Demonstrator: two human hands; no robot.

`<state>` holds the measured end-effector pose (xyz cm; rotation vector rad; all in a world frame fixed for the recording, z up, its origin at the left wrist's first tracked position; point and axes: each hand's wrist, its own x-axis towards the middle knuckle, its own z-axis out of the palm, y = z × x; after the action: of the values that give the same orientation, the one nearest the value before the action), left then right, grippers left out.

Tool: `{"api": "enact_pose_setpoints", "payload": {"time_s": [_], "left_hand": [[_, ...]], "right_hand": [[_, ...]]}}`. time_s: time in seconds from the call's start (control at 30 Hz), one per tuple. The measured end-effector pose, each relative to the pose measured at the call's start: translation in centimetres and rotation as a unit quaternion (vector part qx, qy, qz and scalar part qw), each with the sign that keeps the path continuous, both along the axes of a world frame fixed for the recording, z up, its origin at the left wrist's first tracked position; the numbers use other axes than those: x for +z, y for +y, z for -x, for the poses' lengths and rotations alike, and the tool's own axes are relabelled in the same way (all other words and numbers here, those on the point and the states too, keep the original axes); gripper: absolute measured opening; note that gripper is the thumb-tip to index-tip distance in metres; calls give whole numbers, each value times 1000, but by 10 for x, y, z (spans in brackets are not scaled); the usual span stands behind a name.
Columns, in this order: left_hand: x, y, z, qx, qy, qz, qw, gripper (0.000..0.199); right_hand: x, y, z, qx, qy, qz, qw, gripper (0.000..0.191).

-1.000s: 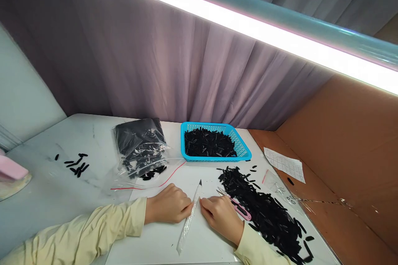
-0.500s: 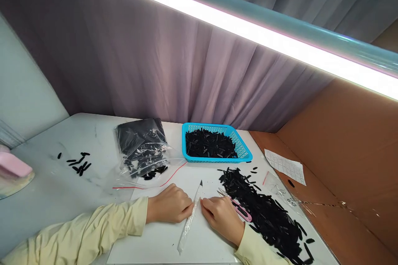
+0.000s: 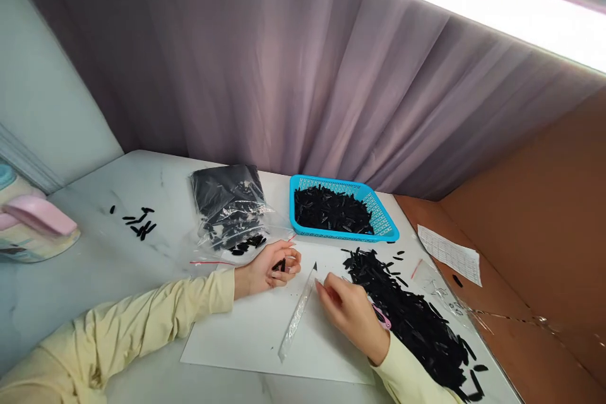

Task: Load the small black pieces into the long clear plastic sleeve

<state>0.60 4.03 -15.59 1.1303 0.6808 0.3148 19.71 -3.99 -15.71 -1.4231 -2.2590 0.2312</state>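
Note:
My left hand (image 3: 267, 267) is turned palm up with its fingers curled round a few small black pieces (image 3: 280, 264). To the right, my right hand (image 3: 349, 310) has its thumb and forefinger pinched together; I cannot make out whether anything is between them. Between the hands, a slim white stick (image 3: 298, 317) with a dark pointed tip, wrapped in clear plastic, lies on a white sheet (image 3: 246, 347). A heap of thin black pieces (image 3: 416, 315) spreads beside my right hand, which partly hides a pink-handled tool (image 3: 381, 316).
A blue basket (image 3: 341, 235) full of black pieces stands at the back. Left of it lies a clear zip bag (image 3: 227, 202) with black contents. Several loose black pieces (image 3: 141, 227), a pink-handled container (image 3: 42, 227) and a printed paper (image 3: 449, 254) lie farther out.
My left hand has come away from the white stick and turned palm up, showing black pieces. My right hand has lifted slightly from beside the stick. The whole view has shifted.

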Motion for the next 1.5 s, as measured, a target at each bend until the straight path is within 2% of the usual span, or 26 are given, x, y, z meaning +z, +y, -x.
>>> {"api": "enact_pose_setpoints", "payload": {"time_s": [0.07, 0.17, 0.27, 0.37, 0.63, 0.83, 0.93, 1.0, 1.1, 1.23, 1.3, 1.4, 1.5], "left_hand": [[-2, -1, -1, -25, -13, 57, 998, 43], [-7, -4, -4, -57, -31, 111, 992, 52], [-10, -5, -4, -88, -58, 145, 984, 60], [-13, -5, -3, -108, -77, 162, 978, 59], [-13, -6, -3, -113, -105, 161, 975, 65], [-11, -7, -5, -112, -78, 180, 974, 64], [-9, -6, -7, -96, -54, 163, 980, 65], [-1, -5, -8, -89, -46, 147, 984, 65], [28, -2, -10, -81, -41, 109, 990, 63], [79, -1, -12, 13, -54, -4, 998, 43], [99, -2, -13, 57, -46, -68, 995, 37], [115, -8, -11, 133, -62, -187, 971, 24], [118, -18, -7, 152, -54, -293, 942, 24]], "right_hand": [[13, 4, 4, 6, 61, 40, 997, 19], [26, 14, 11, 70, 109, 79, 988, 10], [27, 24, 20, 131, 126, 96, 979, 18], [20, 30, 29, 152, 142, 100, 973, 18], [12, 29, 41, 152, 166, 99, 969, 12], [10, 30, 46, 90, 159, 142, 973, 21], [11, 32, 46, 84, 155, 144, 974, 20], [17, 34, 44, 84, 162, 136, 974, 18], [37, 39, 39, 84, 203, 103, 970, 13], [81, 45, 28, 54, 264, 25, 963, 13], [100, 44, 23, 23, 288, 7, 957, 15], [117, 39, 19, -3, 307, 31, 951, 19], [121, 34, 19, 0, 320, 85, 944, 24]]}}
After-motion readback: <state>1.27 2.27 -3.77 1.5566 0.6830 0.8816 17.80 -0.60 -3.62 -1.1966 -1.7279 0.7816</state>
